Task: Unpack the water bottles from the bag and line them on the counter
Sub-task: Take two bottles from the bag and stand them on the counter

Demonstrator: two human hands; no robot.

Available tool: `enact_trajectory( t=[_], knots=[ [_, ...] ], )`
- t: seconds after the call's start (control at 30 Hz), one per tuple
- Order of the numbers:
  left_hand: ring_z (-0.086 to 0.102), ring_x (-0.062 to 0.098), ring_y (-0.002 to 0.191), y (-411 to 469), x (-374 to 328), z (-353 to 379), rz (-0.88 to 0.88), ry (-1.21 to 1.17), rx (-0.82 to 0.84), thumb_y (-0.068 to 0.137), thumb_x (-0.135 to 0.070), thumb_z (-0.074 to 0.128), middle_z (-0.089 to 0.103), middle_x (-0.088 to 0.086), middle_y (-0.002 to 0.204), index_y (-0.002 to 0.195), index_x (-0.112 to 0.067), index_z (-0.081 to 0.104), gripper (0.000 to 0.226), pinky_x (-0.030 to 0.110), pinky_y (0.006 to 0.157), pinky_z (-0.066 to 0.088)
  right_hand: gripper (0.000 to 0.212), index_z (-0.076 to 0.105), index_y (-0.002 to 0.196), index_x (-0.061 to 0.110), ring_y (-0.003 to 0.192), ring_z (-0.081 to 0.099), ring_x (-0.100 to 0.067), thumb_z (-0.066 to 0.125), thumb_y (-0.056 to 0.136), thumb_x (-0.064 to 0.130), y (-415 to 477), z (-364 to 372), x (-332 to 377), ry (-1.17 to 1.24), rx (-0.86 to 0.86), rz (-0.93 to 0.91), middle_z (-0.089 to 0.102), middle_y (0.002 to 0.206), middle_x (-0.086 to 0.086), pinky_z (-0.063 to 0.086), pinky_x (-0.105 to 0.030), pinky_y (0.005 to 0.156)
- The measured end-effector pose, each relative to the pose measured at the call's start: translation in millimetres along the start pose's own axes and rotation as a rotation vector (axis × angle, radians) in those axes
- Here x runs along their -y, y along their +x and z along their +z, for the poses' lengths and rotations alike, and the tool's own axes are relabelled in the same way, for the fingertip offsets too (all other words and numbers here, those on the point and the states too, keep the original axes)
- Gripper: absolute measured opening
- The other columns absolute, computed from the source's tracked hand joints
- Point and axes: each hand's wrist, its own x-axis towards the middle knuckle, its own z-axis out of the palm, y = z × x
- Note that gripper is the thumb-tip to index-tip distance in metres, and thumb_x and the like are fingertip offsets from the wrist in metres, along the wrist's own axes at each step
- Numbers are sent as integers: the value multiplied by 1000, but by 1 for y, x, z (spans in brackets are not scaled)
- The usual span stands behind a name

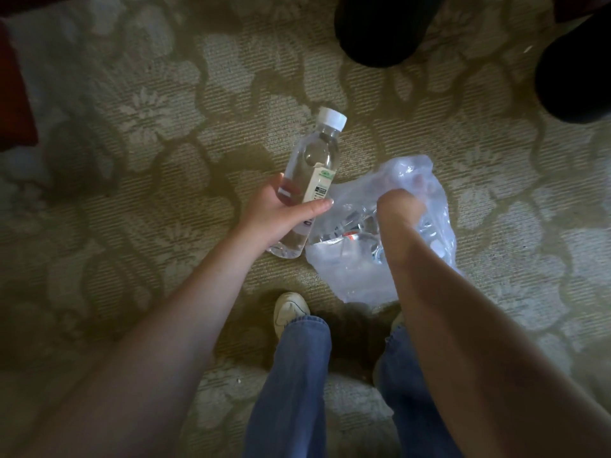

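My left hand [277, 214] grips a clear water bottle [312, 163] with a white cap and a cream label, held tilted above the carpet, cap pointing away from me. To its right sits a translucent plastic bag [357, 276] on the floor, with more bottles dimly visible inside. My right hand [401, 206] reaches into the mouth of the bag; its fingers are hidden behind the plastic, so what they hold is unclear. No counter is in view.
A green and cream floral carpet [158, 153] covers the floor. My jeans legs and a white shoe [289, 310] are just below the bag. Two dark rounded objects [380, 28] stand at the top right. A dark red edge [13, 94] shows at far left.
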Motion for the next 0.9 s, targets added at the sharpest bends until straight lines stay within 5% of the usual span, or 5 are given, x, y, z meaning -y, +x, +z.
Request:
enact_trajectory(
  t=[0.07,0.23,0.33,0.63,0.9],
  knots=[
    [69,9,86,-4,-1,0,-3,-11,-4,45,-64,77,71,-7,94,104,-23,62,74,33,75,55,35,60,121,5,111,59,-25,45,93,19,-4,-5,-10,-92,74,-35,61,125,-13,34,-6,33],
    [69,1,77,-19,-5,5,-22,-24,0,61,-47,81,73,-15,84,95,-29,64,42,22,65,52,29,57,100,21,71,54,-14,48,90,46,-27,-15,-37,-245,57,-196,63,94,-3,41,-23,68],
    [68,10,87,-30,-9,8,-97,-13,11,58,-48,83,71,-6,95,103,-23,62,56,30,74,53,47,50,123,18,94,63,-23,56,85,45,-46,-19,-46,-253,3,-287,62,99,0,51,-33,81],
    [65,9,84,-83,-46,-3,-152,64,-17,56,-36,87,67,-7,93,101,-21,59,55,19,57,47,24,53,83,22,60,48,-3,71,79,38,-129,-80,-32,-127,-108,-589,51,67,13,33,-7,50],
    [64,11,86,-151,-133,-15,-92,51,-60,60,-27,86,67,-7,92,97,-28,56,47,35,82,53,38,50,69,16,63,47,-15,70,76,47,-202,-186,47,28,-104,-650,54,69,-1,37,-24,55]
  ],
)
